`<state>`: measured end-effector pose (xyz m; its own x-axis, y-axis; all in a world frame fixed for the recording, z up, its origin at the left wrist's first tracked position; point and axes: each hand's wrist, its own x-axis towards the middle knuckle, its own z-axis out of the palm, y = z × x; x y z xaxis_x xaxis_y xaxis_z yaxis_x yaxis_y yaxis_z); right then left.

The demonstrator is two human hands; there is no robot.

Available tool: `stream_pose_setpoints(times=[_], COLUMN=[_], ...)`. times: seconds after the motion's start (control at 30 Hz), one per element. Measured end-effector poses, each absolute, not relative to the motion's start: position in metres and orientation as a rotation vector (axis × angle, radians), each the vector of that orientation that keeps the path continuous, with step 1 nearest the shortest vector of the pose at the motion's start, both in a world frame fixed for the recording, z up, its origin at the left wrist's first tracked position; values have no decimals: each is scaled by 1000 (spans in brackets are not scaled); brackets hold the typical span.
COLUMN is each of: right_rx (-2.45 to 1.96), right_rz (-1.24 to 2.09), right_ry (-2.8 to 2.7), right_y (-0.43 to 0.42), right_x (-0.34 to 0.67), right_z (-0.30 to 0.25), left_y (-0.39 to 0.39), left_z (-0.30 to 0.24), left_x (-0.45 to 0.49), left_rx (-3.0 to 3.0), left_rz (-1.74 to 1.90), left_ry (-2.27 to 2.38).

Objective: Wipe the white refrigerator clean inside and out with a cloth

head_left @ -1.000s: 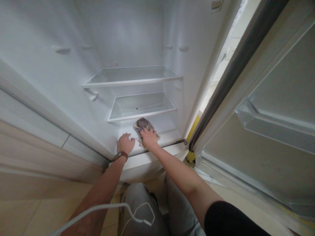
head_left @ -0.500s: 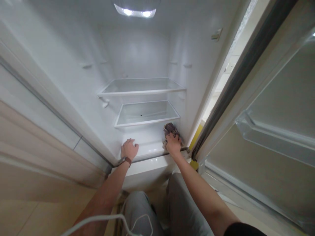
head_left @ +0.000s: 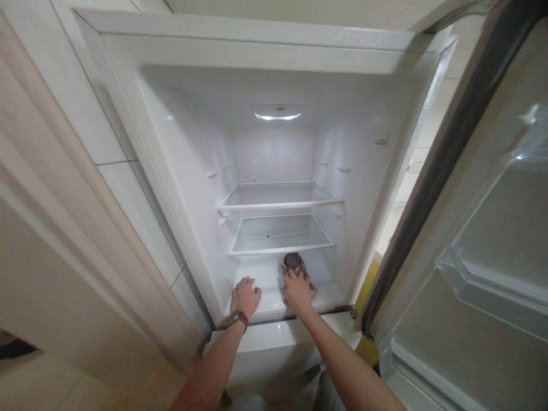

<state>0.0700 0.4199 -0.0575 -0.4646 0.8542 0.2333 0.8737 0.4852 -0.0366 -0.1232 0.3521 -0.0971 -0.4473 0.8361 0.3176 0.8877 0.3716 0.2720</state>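
Note:
My right hand [head_left: 297, 291] presses a brown patterned cloth [head_left: 294, 264] onto the white floor of an open fridge [head_left: 274, 285], just below the lowest glass shelf [head_left: 280, 235]. The fingers are curled over the cloth. My left hand [head_left: 245, 296], with a watch on the wrist, rests flat on the fridge floor near its front edge, to the left of the cloth, fingers spread.
A second glass shelf [head_left: 280, 195] sits above the lowest one. The interior light [head_left: 277, 116] is on. The fridge door [head_left: 479, 240] with its clear bins stands open at the right. Beige cabinet panels [head_left: 64, 228] stand at the left.
The view has tilted up, so the fridge top and light show. My right hand with the cloth went from the middle to the right wall, then back toward the middle. My left hand stayed put.

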Motion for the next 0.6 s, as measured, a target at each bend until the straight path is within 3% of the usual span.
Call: stream_pose_setpoints(times=[0.27,0.6], right_rx=[-1208,-1098], right_rz=[72,89], right_ry=[-2687,-2703], right_y=[434,457], right_x=[0,-45], right_z=[-53,-64], left_y=[355,355], left_z=[-100,-109], left_x=[-125,-127], left_rx=[-1583,-1566], left_rz=[-627,-688], left_ry=[-2559,-2564])
